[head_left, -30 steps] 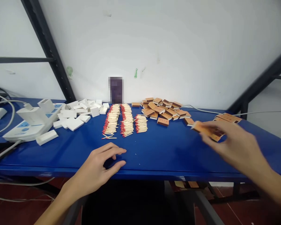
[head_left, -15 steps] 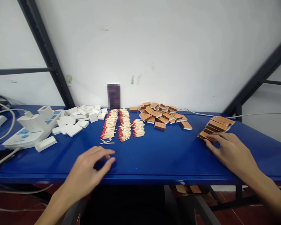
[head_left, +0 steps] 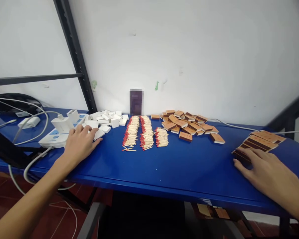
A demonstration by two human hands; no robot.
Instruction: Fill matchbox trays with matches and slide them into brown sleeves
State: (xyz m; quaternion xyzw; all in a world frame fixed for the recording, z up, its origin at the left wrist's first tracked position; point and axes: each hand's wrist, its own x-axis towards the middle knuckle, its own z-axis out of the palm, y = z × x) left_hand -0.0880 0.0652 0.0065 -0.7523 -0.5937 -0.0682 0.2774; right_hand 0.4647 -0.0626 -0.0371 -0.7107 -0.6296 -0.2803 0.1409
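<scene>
My left hand point(head_left: 80, 142) lies over the near edge of a heap of small white matchbox trays point(head_left: 107, 119) at the left of the blue table point(head_left: 164, 166), fingers loosely spread on them, nothing clearly gripped. My right hand point(head_left: 266, 171) rests flat at the right, its fingertips touching the near end of an overlapping row of orange-brown matchboxes point(head_left: 262, 140). Three rows of red-tipped matches point(head_left: 146, 133) lie in the middle. Behind them to the right is a loose pile of orange matchbox sleeves point(head_left: 186, 122).
A white power strip point(head_left: 53, 136) with plugs and grey cables point(head_left: 32, 159) sits just left of my left hand. A black metal frame post point(head_left: 76, 59) rises behind it. A small dark blurred object point(head_left: 136, 101) stands against the white wall. A white cable point(head_left: 234, 125) runs along the back right.
My left hand has gone from the table's front middle out to the left, onto the white trays. My right hand set an orange matchbox on the row and now lies flat by it. The view turned left.
</scene>
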